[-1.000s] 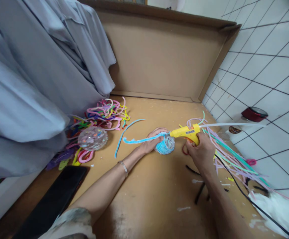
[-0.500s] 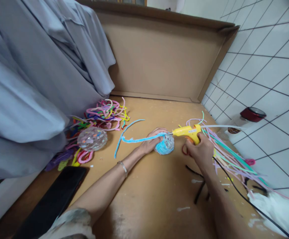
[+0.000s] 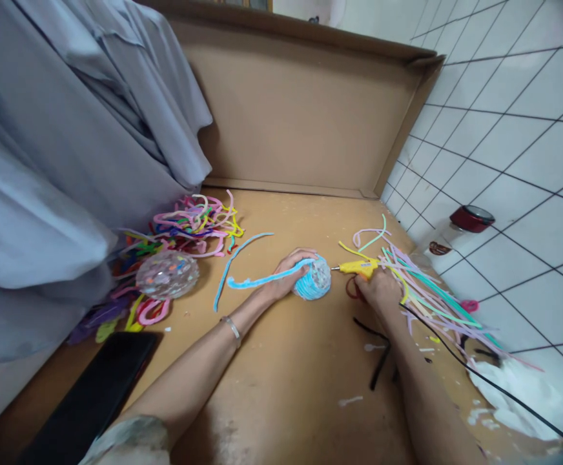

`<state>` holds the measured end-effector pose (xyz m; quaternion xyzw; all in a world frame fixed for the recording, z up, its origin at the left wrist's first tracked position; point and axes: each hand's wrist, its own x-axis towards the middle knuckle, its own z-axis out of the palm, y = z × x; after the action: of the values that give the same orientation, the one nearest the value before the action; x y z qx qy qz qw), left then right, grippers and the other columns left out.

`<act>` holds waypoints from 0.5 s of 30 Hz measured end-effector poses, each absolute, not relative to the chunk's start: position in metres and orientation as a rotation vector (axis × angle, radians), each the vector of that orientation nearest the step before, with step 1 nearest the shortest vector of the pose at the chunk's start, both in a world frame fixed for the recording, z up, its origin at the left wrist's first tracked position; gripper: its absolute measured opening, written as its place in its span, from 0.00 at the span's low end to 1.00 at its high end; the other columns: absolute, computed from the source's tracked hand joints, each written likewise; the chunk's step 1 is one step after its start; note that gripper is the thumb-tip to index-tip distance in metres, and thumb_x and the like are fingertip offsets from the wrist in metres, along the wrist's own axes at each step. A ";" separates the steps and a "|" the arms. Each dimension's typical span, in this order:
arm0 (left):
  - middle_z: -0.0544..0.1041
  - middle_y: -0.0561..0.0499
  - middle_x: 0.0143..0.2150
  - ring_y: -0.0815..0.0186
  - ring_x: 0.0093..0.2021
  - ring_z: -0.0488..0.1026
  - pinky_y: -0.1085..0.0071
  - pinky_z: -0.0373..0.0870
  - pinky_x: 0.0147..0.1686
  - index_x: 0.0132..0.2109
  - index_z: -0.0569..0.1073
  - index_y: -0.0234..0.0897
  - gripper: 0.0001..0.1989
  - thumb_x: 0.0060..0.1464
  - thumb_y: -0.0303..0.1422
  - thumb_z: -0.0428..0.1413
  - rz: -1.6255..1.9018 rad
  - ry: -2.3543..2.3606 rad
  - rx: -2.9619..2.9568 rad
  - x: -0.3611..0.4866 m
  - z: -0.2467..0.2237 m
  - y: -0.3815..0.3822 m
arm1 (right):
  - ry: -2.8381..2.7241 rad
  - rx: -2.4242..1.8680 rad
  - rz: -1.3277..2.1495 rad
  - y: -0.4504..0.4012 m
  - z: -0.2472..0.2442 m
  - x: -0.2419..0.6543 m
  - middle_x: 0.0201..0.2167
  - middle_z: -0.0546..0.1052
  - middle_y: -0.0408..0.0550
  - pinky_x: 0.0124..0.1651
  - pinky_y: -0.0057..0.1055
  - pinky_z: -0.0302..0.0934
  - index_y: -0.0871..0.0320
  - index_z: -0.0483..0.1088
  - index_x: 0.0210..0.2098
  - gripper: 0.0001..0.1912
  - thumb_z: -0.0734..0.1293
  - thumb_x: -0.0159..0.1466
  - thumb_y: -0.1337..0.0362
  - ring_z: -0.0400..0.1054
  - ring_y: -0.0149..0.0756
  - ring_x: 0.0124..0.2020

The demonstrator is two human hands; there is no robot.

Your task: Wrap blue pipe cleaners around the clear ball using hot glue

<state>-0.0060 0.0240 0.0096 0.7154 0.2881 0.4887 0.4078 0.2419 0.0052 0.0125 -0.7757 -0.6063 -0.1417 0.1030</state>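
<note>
My left hand (image 3: 291, 271) grips the blue-wrapped ball (image 3: 312, 279); my right hand (image 3: 379, 290) holds the yellow glue gun (image 3: 359, 267), tip clear of it.

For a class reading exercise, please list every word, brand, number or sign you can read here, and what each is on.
No text can be read.
Brown mark on the red-lidded jar: too small and blurred.
Yellow glue gun: any marking is too small to read.
Black phone: none visible.
</note>
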 end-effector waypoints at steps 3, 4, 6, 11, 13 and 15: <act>0.71 0.41 0.56 0.55 0.59 0.68 0.57 0.61 0.61 0.48 0.74 0.36 0.20 0.59 0.46 0.50 1.239 0.727 1.798 -0.005 0.011 0.023 | -1.835 -2.215 -0.600 0.004 0.013 0.240 0.33 0.75 0.66 0.33 0.37 0.57 0.68 0.72 0.35 0.19 0.63 0.60 0.54 0.70 0.47 0.34; 0.72 0.41 0.56 0.55 0.58 0.68 0.57 0.62 0.61 0.48 0.74 0.36 0.20 0.59 0.46 0.50 1.243 0.725 1.795 -0.005 0.011 0.023 | -1.827 -2.162 -0.666 0.003 0.016 0.239 0.33 0.75 0.66 0.34 0.38 0.57 0.68 0.72 0.35 0.19 0.63 0.61 0.55 0.69 0.48 0.34; 0.72 0.41 0.56 0.55 0.58 0.69 0.57 0.62 0.60 0.47 0.74 0.37 0.19 0.59 0.46 0.51 1.254 0.724 1.794 -0.004 0.010 0.024 | -1.809 -2.013 -0.733 0.000 0.024 0.234 0.34 0.74 0.65 0.35 0.39 0.56 0.68 0.71 0.39 0.17 0.61 0.62 0.58 0.68 0.49 0.36; 0.74 0.41 0.53 0.55 0.56 0.69 0.56 0.62 0.60 0.46 0.75 0.37 0.20 0.59 0.47 0.51 1.289 0.692 1.826 -0.002 0.007 0.027 | -1.928 -1.371 -0.563 -0.023 0.051 0.194 0.39 0.73 0.56 0.41 0.37 0.57 0.62 0.65 0.54 0.20 0.59 0.65 0.62 0.65 0.43 0.40; 0.74 0.41 0.53 0.55 0.56 0.69 0.56 0.63 0.60 0.46 0.75 0.36 0.21 0.58 0.47 0.51 1.285 0.687 1.832 -0.002 0.006 0.027 | -2.027 -1.217 -0.451 -0.034 0.059 0.171 0.42 0.73 0.55 0.42 0.37 0.57 0.60 0.62 0.59 0.23 0.60 0.65 0.61 0.65 0.43 0.42; 0.74 0.42 0.52 0.55 0.55 0.70 0.57 0.64 0.59 0.47 0.75 0.36 0.21 0.59 0.47 0.51 1.281 0.697 1.820 -0.002 0.006 0.026 | -2.109 -1.171 -0.392 -0.041 0.063 0.153 0.40 0.72 0.54 0.40 0.37 0.57 0.57 0.63 0.59 0.23 0.61 0.65 0.62 0.64 0.43 0.41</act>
<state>-0.0023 0.0263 0.0062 0.7173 0.2747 0.5048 0.3940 0.1532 -0.0409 0.0632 -0.4504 -0.8109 -0.1508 0.3418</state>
